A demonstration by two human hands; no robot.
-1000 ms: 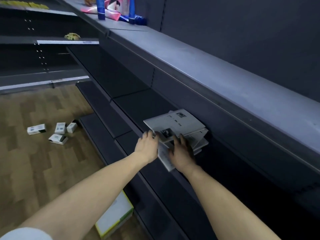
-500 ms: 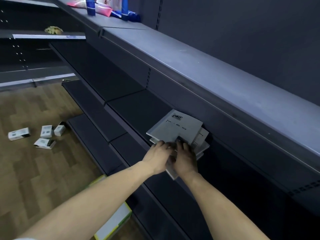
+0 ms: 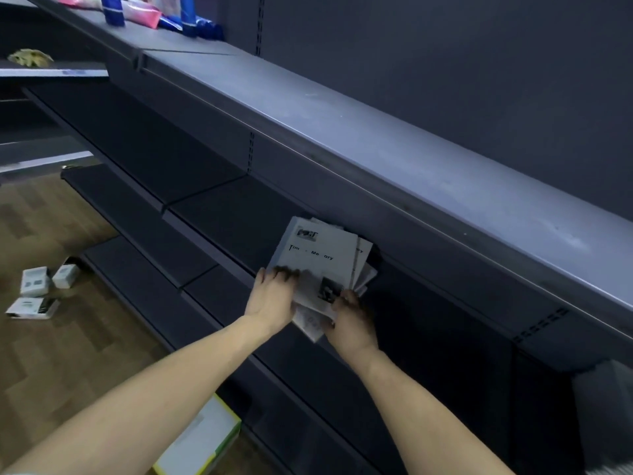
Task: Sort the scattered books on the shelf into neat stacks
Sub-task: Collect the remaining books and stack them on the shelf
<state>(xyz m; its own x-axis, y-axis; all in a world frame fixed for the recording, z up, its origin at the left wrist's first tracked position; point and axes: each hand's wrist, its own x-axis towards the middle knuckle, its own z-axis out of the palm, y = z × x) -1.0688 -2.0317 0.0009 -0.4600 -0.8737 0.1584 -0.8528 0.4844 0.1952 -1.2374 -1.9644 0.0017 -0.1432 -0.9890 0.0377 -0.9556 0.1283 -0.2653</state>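
Note:
A loose pile of thin grey-white books (image 3: 322,255) lies on a dark shelf board (image 3: 239,217), under the overhanging grey shelf above. The top book bears black lettering and a small picture. My left hand (image 3: 274,299) grips the pile's near left edge, fingers curled over the top cover. At the near right corner, my right hand (image 3: 351,318) holds the lower books with curled fingers. Corners of the lower books fan out to the right, and the pile's far end is partly hidden beneath the upper shelf.
The grey upper shelf (image 3: 376,159) juts out over the books. Blue bottles and pink tubes (image 3: 150,13) stand at its far left end. Small white boxes (image 3: 37,291) lie on the wooden floor. A white and yellow box (image 3: 202,440) sits low by the shelf base.
The top book has swung from lying crosswise to pointing away from me, closer in line with those beneath. Both hands shifted to the pile's near edge, and my view moved nearer.

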